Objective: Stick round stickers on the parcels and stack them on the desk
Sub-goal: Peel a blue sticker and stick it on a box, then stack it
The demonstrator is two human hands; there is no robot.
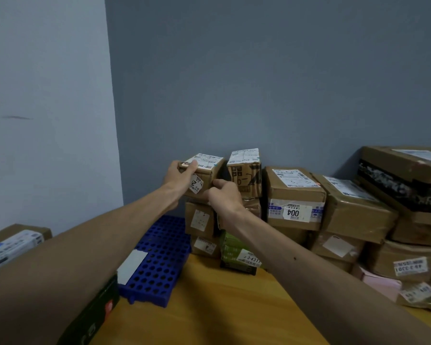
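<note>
At the far left edge lies a brown cardboard box with a white printed label [13, 242], and below it a dark green flat box [92, 312] is partly covered by the left forearm. Next comes a blue plastic tray full of round holes [157, 260], which rests on the yellow wooden worktop [209, 307].

The left hand [182, 176] grasps a small brown cardboard parcel [204, 175] by its left side, with the fingers curled round the top corner and the palm against the front face. This parcel sits on top of a stack of brown cardboard parcels [199, 220] against the grey wall. A pinkish spot under the left fingers is perhaps a round sticker, but it is too small to be sure.

The right hand [224, 195] is curled at the lower right corner of the same parcel, thumb on its edge, and seems to grip it there.

Just beside stands a second small parcel with a creased white label [245, 173], then a brown box marked 004 [294, 197] and a pile of larger brown boxes [396, 207].
</note>
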